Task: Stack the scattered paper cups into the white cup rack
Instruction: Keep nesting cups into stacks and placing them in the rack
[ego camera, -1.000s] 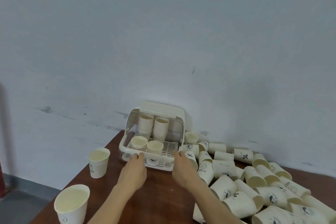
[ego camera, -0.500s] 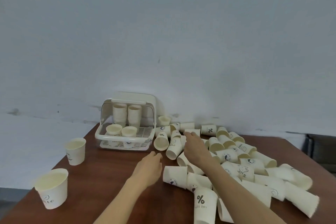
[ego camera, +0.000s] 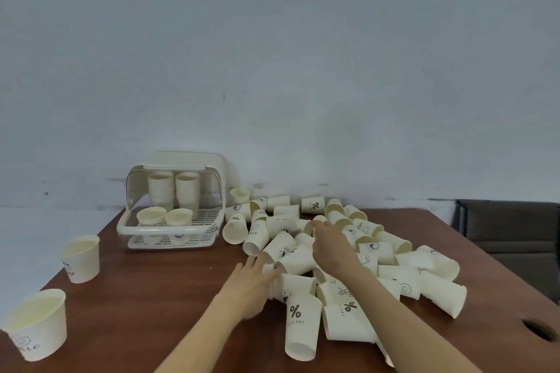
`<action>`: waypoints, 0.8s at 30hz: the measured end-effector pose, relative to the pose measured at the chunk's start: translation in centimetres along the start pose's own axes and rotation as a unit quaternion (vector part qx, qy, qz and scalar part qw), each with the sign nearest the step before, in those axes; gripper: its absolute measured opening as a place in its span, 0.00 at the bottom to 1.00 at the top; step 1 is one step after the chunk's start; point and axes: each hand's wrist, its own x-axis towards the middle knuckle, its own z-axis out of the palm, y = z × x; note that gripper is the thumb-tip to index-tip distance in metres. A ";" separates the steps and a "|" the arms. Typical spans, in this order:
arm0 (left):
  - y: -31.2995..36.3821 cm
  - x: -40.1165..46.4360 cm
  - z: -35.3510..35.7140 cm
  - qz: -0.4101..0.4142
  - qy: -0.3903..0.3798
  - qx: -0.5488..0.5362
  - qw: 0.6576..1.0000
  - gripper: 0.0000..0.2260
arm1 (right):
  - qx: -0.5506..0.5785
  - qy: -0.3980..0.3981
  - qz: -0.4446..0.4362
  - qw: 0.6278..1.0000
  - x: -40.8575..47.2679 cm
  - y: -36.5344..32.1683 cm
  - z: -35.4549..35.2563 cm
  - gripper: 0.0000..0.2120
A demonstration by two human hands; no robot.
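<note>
The white cup rack (ego camera: 127, 228) stands at the table's back left with its lid raised. It holds two tall cup stacks (ego camera: 174, 192) at the back and two short cups (ego camera: 165, 216) in front. Several paper cups lie in a scattered pile (ego camera: 342, 260) right of the rack. My left hand (ego camera: 250, 286) reaches flat toward the pile's near left edge, fingers apart, touching a tipped cup (ego camera: 295, 283). My right hand (ego camera: 328, 241) lies over the middle of the pile, fingers extended among the cups. Neither hand visibly grips a cup.
Two upright cups stand apart on the left: one (ego camera: 81, 257) near the rack, one (ego camera: 36, 322) at the front left corner. A round cable hole (ego camera: 539, 328) sits in the brown table at the right. A dark chair (ego camera: 509, 230) stands beyond the right edge. The wall runs close behind.
Both hands have left the rack's front and moved right to the cup pile. The view has swung right and down, so the rack now sits farther left.
</note>
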 end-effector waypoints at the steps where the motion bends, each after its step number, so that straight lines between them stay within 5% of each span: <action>1: -0.1 0.0 0.0 -0.004 -0.005 0.012 1.000 0.29 | 0.000 0.003 0.002 1.000 -0.1 0.3 0.0 0.18; 15: -3.4 -0.2 -2.3 -0.104 0.021 0.053 0.993 0.10 | -0.007 0.004 0.004 1.000 -0.4 2.2 -0.1 0.17; 24: -2.8 1.1 -4.7 -0.115 0.117 -0.069 0.984 0.14 | -0.016 0.019 0.019 1.000 -0.6 5.7 -0.7 0.17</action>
